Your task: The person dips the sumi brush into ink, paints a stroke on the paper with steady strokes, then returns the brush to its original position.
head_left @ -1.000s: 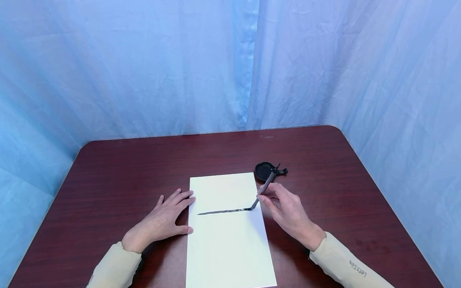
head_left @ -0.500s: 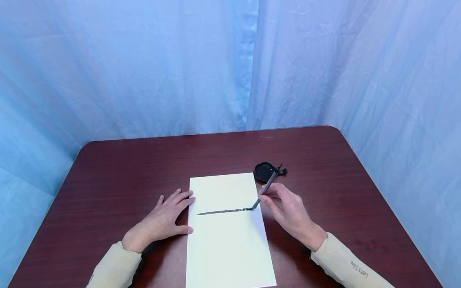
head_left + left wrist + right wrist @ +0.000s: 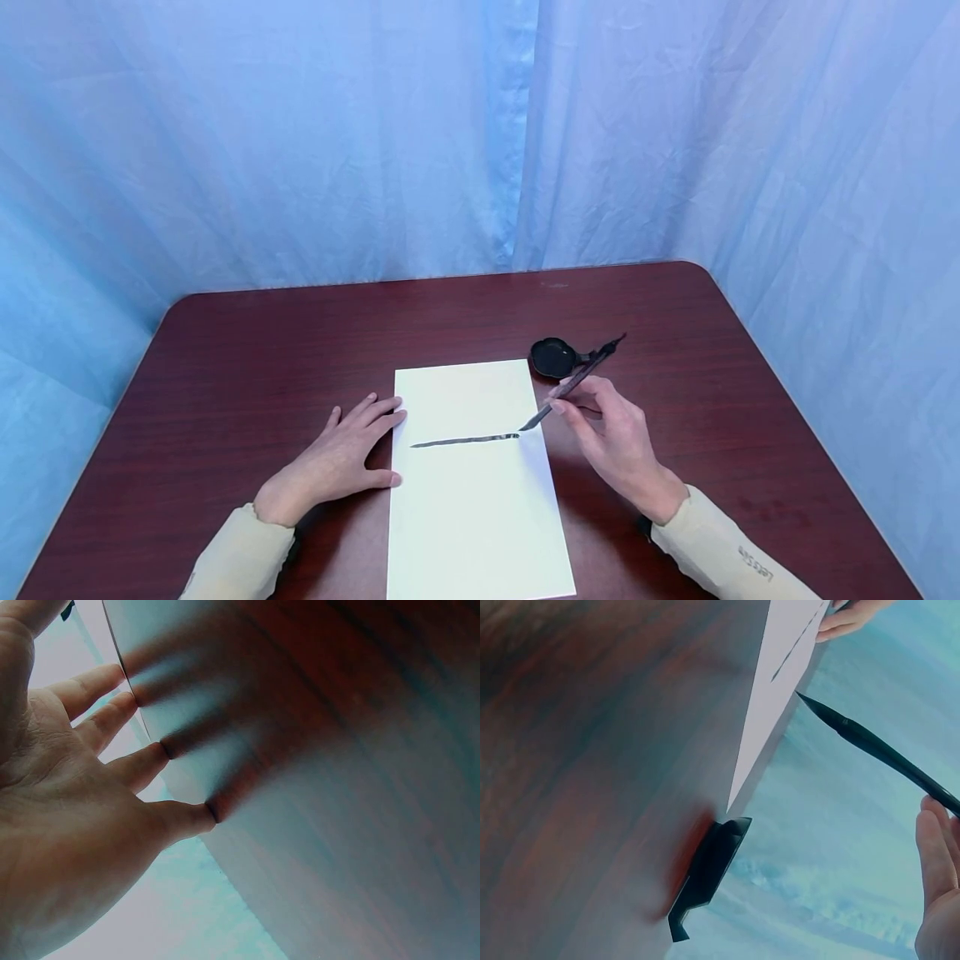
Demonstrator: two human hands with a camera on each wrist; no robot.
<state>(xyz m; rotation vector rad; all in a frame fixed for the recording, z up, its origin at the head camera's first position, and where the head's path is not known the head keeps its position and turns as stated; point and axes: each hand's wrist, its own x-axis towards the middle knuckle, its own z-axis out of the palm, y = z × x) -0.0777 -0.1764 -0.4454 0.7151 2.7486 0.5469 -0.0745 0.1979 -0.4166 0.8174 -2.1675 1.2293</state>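
A sheet of white paper [image 3: 472, 517] lies on the dark red table, with a dark, nearly horizontal ink stroke [image 3: 465, 440] across its upper half. My left hand [image 3: 337, 462] is spread at the paper's left edge, its thumb and some fingertips on the margin; in the left wrist view its fingertips touch the tabletop. My right hand [image 3: 615, 442] pinches a dark writing brush [image 3: 573, 382] partway along its handle. The brush leans to the upper right, its tip just off the stroke's right end. In the right wrist view the brush tip [image 3: 810, 703] hangs above the paper.
A small black ink dish [image 3: 553, 358] with a short handle sits beyond the paper's top right corner, just past my right hand. The table [image 3: 300, 350] has rounded far corners. Light blue curtains [image 3: 337, 150] hang behind it and along both sides.
The brush tip has lifted off the right end of the stroke. My right hand has moved slightly right, tilting the brush farther over to the right. My left hand and the paper are still.
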